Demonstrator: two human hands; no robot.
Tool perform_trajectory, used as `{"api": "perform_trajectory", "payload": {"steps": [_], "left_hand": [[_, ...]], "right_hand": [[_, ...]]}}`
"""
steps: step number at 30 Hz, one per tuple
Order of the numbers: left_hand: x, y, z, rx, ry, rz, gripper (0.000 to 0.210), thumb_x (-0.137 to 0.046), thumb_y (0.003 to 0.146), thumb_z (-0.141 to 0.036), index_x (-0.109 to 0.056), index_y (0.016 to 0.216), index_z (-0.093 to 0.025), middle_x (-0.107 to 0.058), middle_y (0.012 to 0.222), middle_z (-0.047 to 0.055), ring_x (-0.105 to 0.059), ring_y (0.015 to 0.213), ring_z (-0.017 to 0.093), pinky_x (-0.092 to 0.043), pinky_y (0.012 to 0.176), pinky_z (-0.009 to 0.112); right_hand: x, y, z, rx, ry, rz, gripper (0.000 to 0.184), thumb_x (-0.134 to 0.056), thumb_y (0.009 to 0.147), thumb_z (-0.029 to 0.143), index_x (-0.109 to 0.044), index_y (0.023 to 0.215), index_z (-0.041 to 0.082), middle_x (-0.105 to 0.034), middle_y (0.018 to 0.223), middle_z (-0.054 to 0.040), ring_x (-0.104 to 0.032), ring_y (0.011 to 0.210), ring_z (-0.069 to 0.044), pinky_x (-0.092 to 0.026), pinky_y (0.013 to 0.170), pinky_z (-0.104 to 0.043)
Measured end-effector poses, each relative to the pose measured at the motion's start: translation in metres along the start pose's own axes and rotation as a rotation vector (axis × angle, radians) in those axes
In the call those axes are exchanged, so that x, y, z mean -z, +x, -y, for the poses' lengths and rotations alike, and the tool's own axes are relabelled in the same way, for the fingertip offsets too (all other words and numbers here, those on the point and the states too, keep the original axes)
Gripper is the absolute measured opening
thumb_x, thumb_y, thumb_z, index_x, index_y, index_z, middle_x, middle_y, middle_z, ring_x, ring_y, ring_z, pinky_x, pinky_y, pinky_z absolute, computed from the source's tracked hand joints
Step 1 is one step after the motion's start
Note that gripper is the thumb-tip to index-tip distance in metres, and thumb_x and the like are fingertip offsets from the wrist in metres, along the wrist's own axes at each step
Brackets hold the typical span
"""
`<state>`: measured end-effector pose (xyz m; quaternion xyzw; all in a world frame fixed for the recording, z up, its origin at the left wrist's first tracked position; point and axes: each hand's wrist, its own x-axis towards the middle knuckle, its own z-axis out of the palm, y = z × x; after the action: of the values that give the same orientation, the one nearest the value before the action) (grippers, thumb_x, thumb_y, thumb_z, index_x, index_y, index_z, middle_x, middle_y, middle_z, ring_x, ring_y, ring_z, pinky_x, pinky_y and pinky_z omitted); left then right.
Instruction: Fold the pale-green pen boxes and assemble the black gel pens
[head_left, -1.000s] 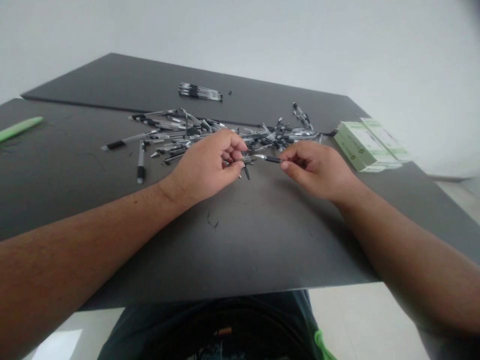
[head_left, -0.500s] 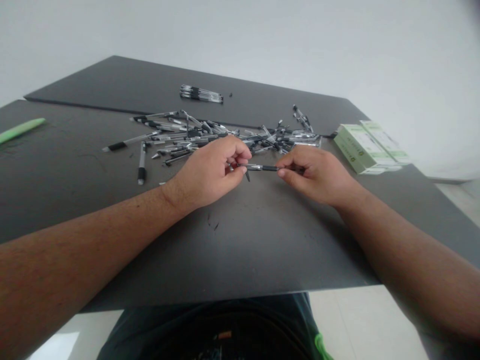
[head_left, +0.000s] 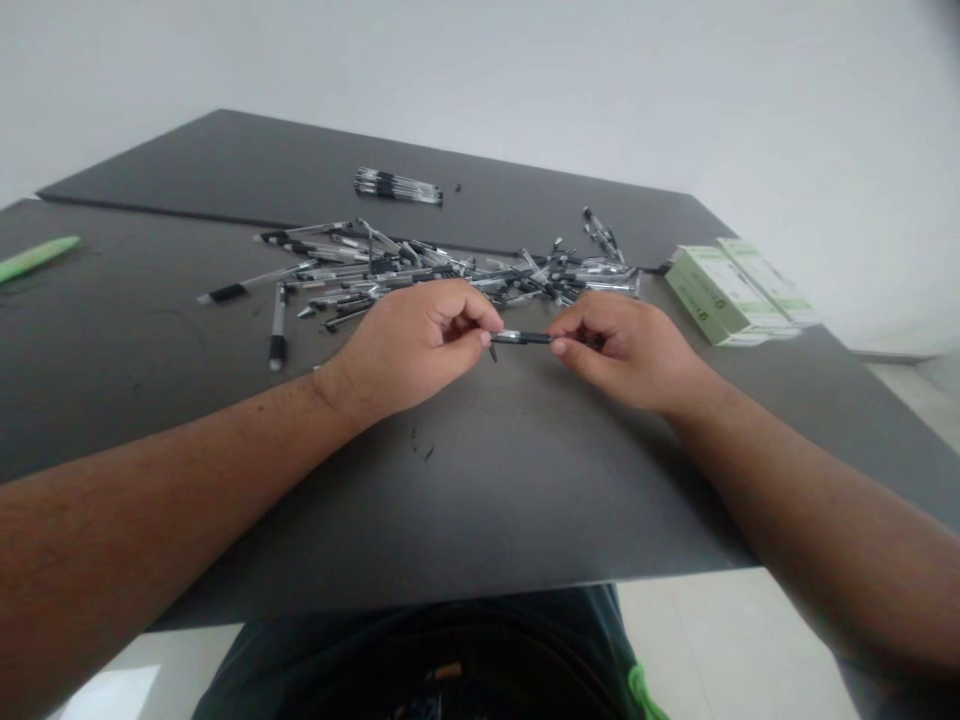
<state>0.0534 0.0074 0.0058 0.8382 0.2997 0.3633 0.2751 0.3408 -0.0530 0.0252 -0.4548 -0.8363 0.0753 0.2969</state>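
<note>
A clear-barrelled pen (head_left: 520,337) with a black grip lies level between my two hands, over the front half of the dark table (head_left: 450,500). My left hand (head_left: 431,340) pinches its left end between thumb and fingers. At the other end, by the black grip, the thumb and forefinger of my right hand (head_left: 626,345) are closed on it. A short dark piece sticks down beside my left thumb; what it belongs to is unclear. Just behind the hands spreads a heap of similar loose pens (head_left: 360,270).
A neat bundle of pens (head_left: 397,187) lies on the rear table, beside a small black bit (head_left: 458,188). Green-and-white boxes (head_left: 731,295) stand at the right. A single pen (head_left: 278,328) lies left of the hands, and a light-green object (head_left: 37,260) at the far left.
My left hand has closed further round the pen's left end, and less of the pen shows. My right hand keeps its grip. The whole view has shifted slightly.
</note>
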Motion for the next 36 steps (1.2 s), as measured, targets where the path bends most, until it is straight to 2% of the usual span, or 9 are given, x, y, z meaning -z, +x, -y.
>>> {"api": "perform_trajectory", "payload": {"steps": [4,7,10,13,20,36], "left_hand": [[-0.003,0.002,0.001,0.066,-0.236,0.001,0.018,-0.076,0.096,-0.024,-0.076,0.114,-0.022,-0.087,0.110,0.006,-0.085,0.093,0.021,-0.071,0.086,0.037],[-0.003,0.004,0.003,0.121,-0.321,0.050,0.018,-0.076,0.096,-0.022,-0.075,0.114,-0.020,-0.088,0.104,0.007,-0.085,0.083,0.019,-0.072,0.078,0.034],[0.001,0.005,0.004,0.124,-0.275,0.098,0.013,-0.077,0.100,-0.030,-0.077,0.107,-0.020,-0.085,0.085,0.003,-0.082,0.070,0.018,-0.068,0.070,0.029],[0.005,0.006,0.003,0.147,-0.208,0.153,0.015,-0.073,0.102,-0.035,-0.079,0.100,-0.021,-0.083,0.077,0.001,-0.080,0.065,0.017,-0.065,0.065,0.026],[0.008,0.007,0.001,0.151,-0.092,0.210,0.017,-0.068,0.102,-0.035,-0.078,0.098,-0.022,-0.082,0.076,-0.001,-0.080,0.066,0.017,-0.061,0.066,0.026],[0.009,0.008,-0.001,0.106,-0.056,0.247,0.017,-0.069,0.101,-0.032,-0.076,0.089,-0.022,-0.081,0.073,-0.002,-0.078,0.068,0.016,-0.058,0.069,0.026]], "right_hand": [[0.003,0.000,0.000,0.010,0.022,-0.013,0.008,-0.074,0.099,0.029,-0.080,0.096,0.024,-0.076,0.086,-0.0020,-0.065,0.073,-0.019,-0.049,0.071,-0.035],[0.004,0.000,-0.001,0.015,0.039,-0.015,0.008,-0.075,0.098,0.031,-0.079,0.094,0.025,-0.075,0.083,-0.0015,-0.064,0.072,-0.019,-0.049,0.070,-0.035],[0.004,-0.001,-0.003,0.032,0.058,-0.042,0.008,-0.075,0.098,0.031,-0.079,0.093,0.026,-0.075,0.082,-0.0011,-0.064,0.071,-0.019,-0.049,0.070,-0.035],[0.004,-0.001,-0.003,0.041,0.063,-0.045,0.009,-0.075,0.099,0.031,-0.079,0.093,0.026,-0.075,0.082,-0.0011,-0.064,0.071,-0.019,-0.048,0.069,-0.035],[0.004,0.001,0.000,0.030,0.051,-0.012,0.009,-0.075,0.098,0.031,-0.078,0.090,0.026,-0.074,0.081,-0.0012,-0.065,0.071,-0.019,-0.048,0.070,-0.035],[0.003,0.000,0.003,0.049,0.034,0.010,0.007,-0.073,0.097,0.026,-0.076,0.090,0.026,-0.073,0.082,-0.0012,-0.065,0.073,-0.020,-0.049,0.071,-0.036]]}}
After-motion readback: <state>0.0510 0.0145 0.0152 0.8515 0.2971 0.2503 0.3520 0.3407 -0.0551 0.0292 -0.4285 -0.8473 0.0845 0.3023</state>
